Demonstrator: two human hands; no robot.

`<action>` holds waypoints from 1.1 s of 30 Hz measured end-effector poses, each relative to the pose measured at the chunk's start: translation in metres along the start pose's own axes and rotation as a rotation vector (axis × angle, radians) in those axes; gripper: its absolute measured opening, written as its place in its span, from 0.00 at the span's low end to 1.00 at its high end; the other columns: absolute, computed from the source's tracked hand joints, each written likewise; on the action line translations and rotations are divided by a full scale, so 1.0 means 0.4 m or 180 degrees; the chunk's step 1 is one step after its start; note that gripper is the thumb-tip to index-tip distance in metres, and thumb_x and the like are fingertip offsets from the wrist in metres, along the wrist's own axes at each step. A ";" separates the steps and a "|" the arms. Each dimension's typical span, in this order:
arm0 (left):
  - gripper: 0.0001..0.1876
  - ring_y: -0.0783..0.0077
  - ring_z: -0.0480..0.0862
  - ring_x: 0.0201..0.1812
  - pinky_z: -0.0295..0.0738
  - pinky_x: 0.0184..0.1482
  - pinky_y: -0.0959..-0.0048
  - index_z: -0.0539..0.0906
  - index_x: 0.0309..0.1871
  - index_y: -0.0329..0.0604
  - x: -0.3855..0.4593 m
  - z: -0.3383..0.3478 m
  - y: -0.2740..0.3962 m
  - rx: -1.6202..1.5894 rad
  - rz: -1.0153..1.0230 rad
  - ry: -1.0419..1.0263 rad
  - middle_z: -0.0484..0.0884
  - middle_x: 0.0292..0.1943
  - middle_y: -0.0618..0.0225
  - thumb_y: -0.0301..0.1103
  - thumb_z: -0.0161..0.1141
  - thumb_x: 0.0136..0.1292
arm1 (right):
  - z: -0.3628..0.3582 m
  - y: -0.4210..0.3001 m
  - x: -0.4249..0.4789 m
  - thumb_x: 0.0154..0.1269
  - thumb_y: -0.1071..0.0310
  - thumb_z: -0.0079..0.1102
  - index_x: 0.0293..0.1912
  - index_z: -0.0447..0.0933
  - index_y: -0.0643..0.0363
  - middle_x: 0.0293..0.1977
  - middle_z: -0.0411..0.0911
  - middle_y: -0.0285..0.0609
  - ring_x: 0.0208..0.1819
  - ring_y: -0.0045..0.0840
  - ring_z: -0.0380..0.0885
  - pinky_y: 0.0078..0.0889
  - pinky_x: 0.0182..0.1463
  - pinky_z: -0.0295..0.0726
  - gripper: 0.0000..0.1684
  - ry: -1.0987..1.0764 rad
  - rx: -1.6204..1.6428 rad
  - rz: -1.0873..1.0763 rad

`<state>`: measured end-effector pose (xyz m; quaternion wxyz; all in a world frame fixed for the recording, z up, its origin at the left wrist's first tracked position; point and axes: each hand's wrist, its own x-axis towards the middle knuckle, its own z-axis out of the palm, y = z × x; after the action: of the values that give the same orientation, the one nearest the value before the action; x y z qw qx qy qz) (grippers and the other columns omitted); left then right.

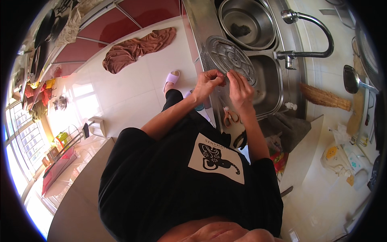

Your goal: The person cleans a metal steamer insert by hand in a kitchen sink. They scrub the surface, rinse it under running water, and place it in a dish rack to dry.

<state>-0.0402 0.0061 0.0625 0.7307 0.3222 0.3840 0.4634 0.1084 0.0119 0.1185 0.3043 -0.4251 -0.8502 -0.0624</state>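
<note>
My left hand point(208, 84) and my right hand point(241, 90) are raised close together, fingertips almost touching, over the near edge of a round metal steamer rack point(231, 59). The thumb and fingers of each are pinched together. Something small and dark may be between the fingertips, but it is too small to make out. The rack lies across the steel counter edge and the sink basin point(267, 87). Beyond it, a steel pot point(248, 22) holds a dark clump point(240, 30) at its bottom. Orange-handled scissors point(230, 117) lie beside my right forearm.
A curved chrome faucet point(320, 54) stands behind the sink. A straw brush point(325, 97) and a ladle point(351, 79) are at the right. A grey cloth point(285, 130) hangs by the sink's near end. A brown cloth point(137, 50) lies on the floor by red cabinets point(127, 24).
</note>
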 end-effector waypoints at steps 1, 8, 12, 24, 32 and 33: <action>0.07 0.76 0.80 0.37 0.74 0.44 0.74 0.80 0.38 0.34 0.005 0.013 0.011 -0.0140 0.0057 -0.0154 0.82 0.31 0.66 0.29 0.55 0.64 | 0.000 0.014 0.009 0.51 0.83 0.59 0.49 0.73 0.65 0.37 0.80 0.43 0.35 0.31 0.80 0.30 0.37 0.82 0.22 0.0121 -0.0130 -0.0149; 0.10 0.77 0.80 0.38 0.76 0.44 0.76 0.79 0.45 0.33 0.056 -0.013 0.061 0.1075 0.0222 0.0625 0.82 0.35 0.66 0.30 0.55 0.65 | -0.088 0.204 0.128 0.59 0.80 0.59 0.45 0.79 0.64 0.31 0.80 0.47 0.30 0.33 0.80 0.30 0.35 0.78 0.12 0.0829 0.0098 0.1505; 0.10 0.75 0.80 0.34 0.76 0.40 0.76 0.79 0.44 0.33 0.047 -0.093 0.015 0.1520 0.0381 0.1257 0.81 0.34 0.63 0.28 0.55 0.62 | -0.063 0.311 0.061 0.58 0.80 0.60 0.46 0.79 0.66 0.37 0.83 0.44 0.35 0.22 0.80 0.23 0.40 0.78 0.14 0.1502 0.0948 0.2521; 0.42 0.54 0.76 0.51 0.72 0.52 0.66 0.64 0.62 0.32 0.095 -0.018 -0.067 0.2300 0.0577 -0.0001 0.76 0.49 0.48 0.59 0.63 0.57 | -0.113 0.286 -0.008 0.57 0.86 0.58 0.47 0.77 0.73 0.43 0.79 0.47 0.43 0.25 0.77 0.22 0.49 0.77 0.15 0.2527 0.2403 0.3841; 0.24 0.58 0.82 0.35 0.75 0.40 0.63 0.69 0.44 0.29 0.131 -0.169 0.031 0.2460 -0.0383 0.0896 0.80 0.33 0.51 0.44 0.62 0.60 | 0.166 0.102 -0.193 0.59 0.85 0.56 0.56 0.69 0.55 0.35 0.74 0.36 0.34 0.16 0.72 0.19 0.34 0.68 0.26 0.2469 0.4218 0.5072; 0.24 0.59 0.82 0.35 0.76 0.41 0.63 0.70 0.46 0.29 0.138 -0.191 0.034 0.2708 -0.0238 0.0841 0.80 0.34 0.52 0.44 0.62 0.61 | 0.180 0.085 -0.199 0.59 0.85 0.55 0.56 0.69 0.54 0.34 0.73 0.36 0.34 0.16 0.72 0.20 0.34 0.67 0.27 0.2458 0.4265 0.5153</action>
<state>-0.0965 0.0707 0.0212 0.4941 0.5181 0.6419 0.2746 0.1369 0.0049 0.0098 0.6661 -0.5554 -0.0334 0.4967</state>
